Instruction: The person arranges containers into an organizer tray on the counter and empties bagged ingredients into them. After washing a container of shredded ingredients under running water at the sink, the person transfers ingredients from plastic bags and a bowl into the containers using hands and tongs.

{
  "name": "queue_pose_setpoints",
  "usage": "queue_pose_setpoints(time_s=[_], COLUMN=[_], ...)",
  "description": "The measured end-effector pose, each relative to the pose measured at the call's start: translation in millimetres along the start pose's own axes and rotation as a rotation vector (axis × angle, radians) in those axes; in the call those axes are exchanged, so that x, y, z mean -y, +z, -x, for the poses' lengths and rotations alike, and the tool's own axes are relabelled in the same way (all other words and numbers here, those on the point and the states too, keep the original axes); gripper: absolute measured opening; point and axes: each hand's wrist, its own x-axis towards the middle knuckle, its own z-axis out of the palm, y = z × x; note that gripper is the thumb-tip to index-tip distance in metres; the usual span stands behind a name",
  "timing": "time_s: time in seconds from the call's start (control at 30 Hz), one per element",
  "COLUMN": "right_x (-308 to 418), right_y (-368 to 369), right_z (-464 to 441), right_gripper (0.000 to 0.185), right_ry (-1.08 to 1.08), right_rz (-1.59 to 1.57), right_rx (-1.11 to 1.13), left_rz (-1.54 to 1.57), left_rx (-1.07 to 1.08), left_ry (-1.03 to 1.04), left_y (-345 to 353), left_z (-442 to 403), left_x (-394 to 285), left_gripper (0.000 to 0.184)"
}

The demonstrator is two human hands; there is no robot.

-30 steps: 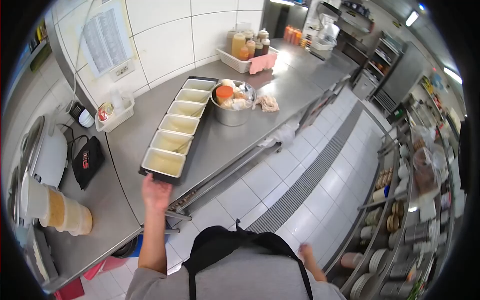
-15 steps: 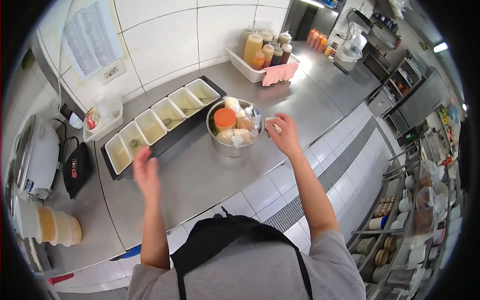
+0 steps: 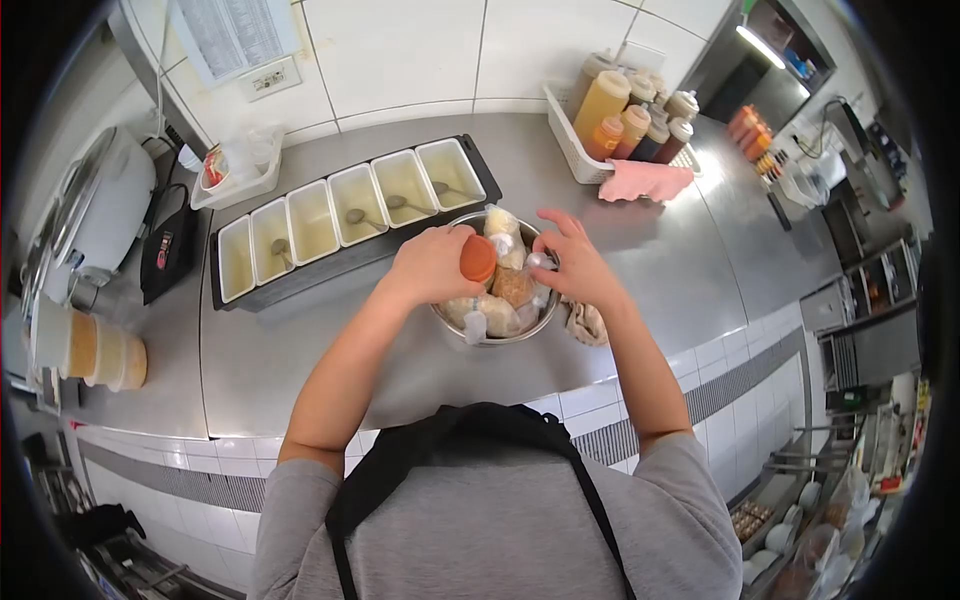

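Note:
A round metal bowl [image 3: 549, 318] stands on the steel counter with several filled clear plastic bags [image 3: 514, 288] in it. My left hand [image 3: 430, 266] is closed round a jar with an orange lid [image 3: 478, 259] at the bowl's left side; the jar's body is mostly hidden. Over the bowl's right rim, my right hand [image 3: 584, 265] pinches the gathered top of a plastic bag [image 3: 541, 261] between thumb and finger. A crumpled beige cloth [image 3: 586, 325] lies just right of the bowl, below my right hand.
Behind the bowl, to the left, a black rack [image 3: 345, 268] holds several white containers, some with spoons inside. A white basket [image 3: 568, 138] of sauce bottles with a pink cloth [image 3: 645, 181] stands back right. A rice cooker [image 3: 95, 210] and stacked tubs [image 3: 110, 350] are at left.
My left hand has moved right from beside the containers onto the orange-lidded jar. My right hand has left the beige cloth and come over the bowl to a bag. The view has turned.

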Motion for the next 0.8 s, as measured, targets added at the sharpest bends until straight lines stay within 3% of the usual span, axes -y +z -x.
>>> queue_pose_setpoints(time_s=[0.17,0.23,0.33,0.4,0.53,0.63,0.7,0.77,0.8], right_x=[-18.2,-11.1,4.1,15.2,9.8,6.7,-11.0,-29.6,-42.1], right_y=[3.5,1.1,-11.0,-9.2,11.4,-12.1,-32.6,-60.3,-64.8], right_z=[7.5,8.6,-4.2,-18.7,-36.6,-37.1,-35.6,-25.8,-18.6], right_gripper=[0.031,0.034,0.040,0.041,0.028,0.017,0.016,0.019,0.022], right_ry=[0.063,0.074,-0.039,-0.172,-0.375,-0.040,0.103,0.132,0.210], right_rz=[-0.287,-0.311,-0.210,0.027,0.233,-0.367,-0.862,-0.804,-0.559], right_rx=[-0.013,-0.008,-0.126,-0.070,0.008,-0.080,-0.304,-0.359,-0.311], left_rz=[0.178,0.186,0.182,0.102,-0.102,-0.138,-0.148,-0.185,-0.205], left_rx=[-0.177,-0.340,-0.400,-0.383,-0.399,-0.372,-0.335,-0.379,-0.399], left_ry=[-0.180,-0.152,-0.234,-0.340,-0.513,-0.632,-0.670,-0.635,-0.613], left_y=[-19.6,-45.8,-74.1,-79.9,-30.2,-3.3,7.6,15.8,17.7], left_z=[14.7,34.9,71.8,86.8,96.0,103.7,108.9,113.8,115.1], left_x=[-12.8,-14.4,-8.9,-8.2,16.1,32.1,40.0,46.2,47.4], left_gripper=[0.063,0.061,0.059,0.060,0.059,0.058,0.058,0.057,0.057])
